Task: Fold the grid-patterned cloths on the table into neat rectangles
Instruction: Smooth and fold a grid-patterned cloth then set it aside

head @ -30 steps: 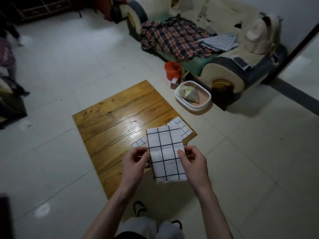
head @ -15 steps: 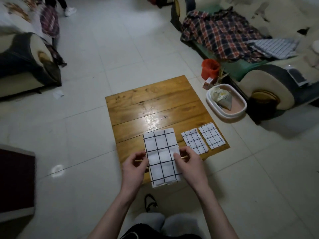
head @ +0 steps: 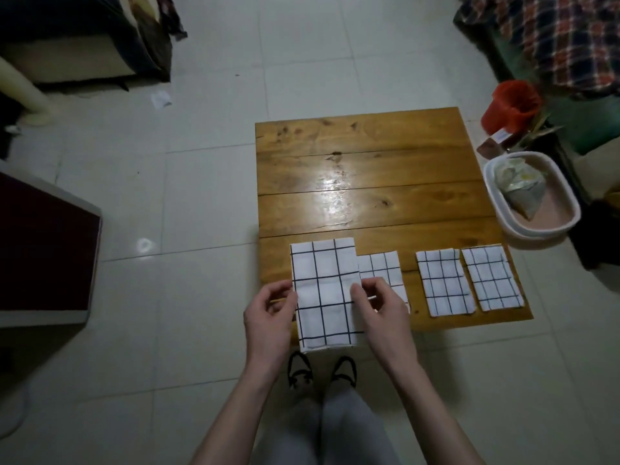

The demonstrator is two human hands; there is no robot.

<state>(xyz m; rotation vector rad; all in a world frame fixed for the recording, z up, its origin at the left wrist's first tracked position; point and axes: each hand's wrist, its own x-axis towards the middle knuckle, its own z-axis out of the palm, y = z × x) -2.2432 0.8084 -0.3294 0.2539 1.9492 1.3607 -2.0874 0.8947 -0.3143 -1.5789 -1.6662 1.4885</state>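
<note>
A white cloth with a large black grid (head: 323, 290) hangs as a long folded strip over the near left corner of the wooden table (head: 362, 182). My left hand (head: 270, 315) pinches its left edge at mid-height, and my right hand (head: 380, 310) pinches its right edge. Three smaller folded grid cloths lie flat along the table's near edge: one (head: 382, 268) partly behind the held cloth and my right hand, one (head: 443, 281) in the middle, one (head: 491, 276) at the right.
A white oval basin (head: 567, 226) with a crumpled bag stands on the floor right of the table, a red cup (head: 511, 104) behind it. A sofa with a plaid shirt (head: 550, 38) is at far right. A dark box (head: 43, 253) sits at left. My shoes (head: 322, 370) are below the cloth.
The view has tilted down and swung left, bringing a third small folded cloth into sight. Both hands keep their pinch on the large-grid cloth, held in much the same pose.
</note>
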